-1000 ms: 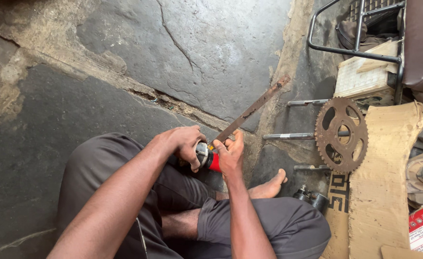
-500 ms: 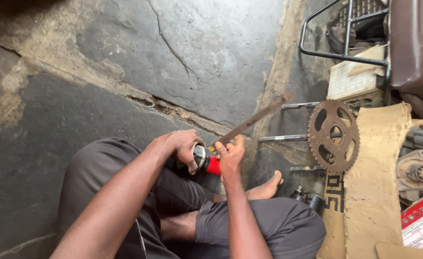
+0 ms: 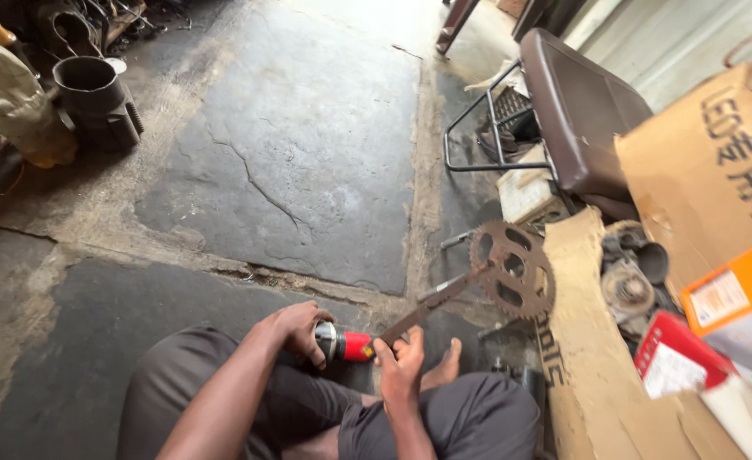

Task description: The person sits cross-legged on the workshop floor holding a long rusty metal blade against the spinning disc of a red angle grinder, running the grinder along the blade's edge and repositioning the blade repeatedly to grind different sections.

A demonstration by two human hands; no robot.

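I sit cross-legged on a cracked stone floor. My left hand [image 3: 295, 330] grips a small tool with a red body and a silver end [image 3: 347, 344]. My right hand [image 3: 401, 368] holds the near end of a long rusty flat metal bar [image 3: 431, 302] that slants up and to the right. The bar's far end reaches a rusty sprocket wheel [image 3: 512, 268] lying on the floor. The tool's red end sits just left of the bar, close to my right hand. My bare foot [image 3: 446, 366] shows beside my right hand.
A brown seat on a black metal frame [image 3: 579, 111] stands at the upper right. Cardboard sheets [image 3: 593, 341], an orange box [image 3: 734, 294], a red carton [image 3: 674, 362] and metal parts lie on the right. Dark pots and clutter [image 3: 95, 94] crowd the upper left.
The view has tilted up, showing more floor, the seat and boxes. My hands stay on the tool and bar; the red tool body now shows more.
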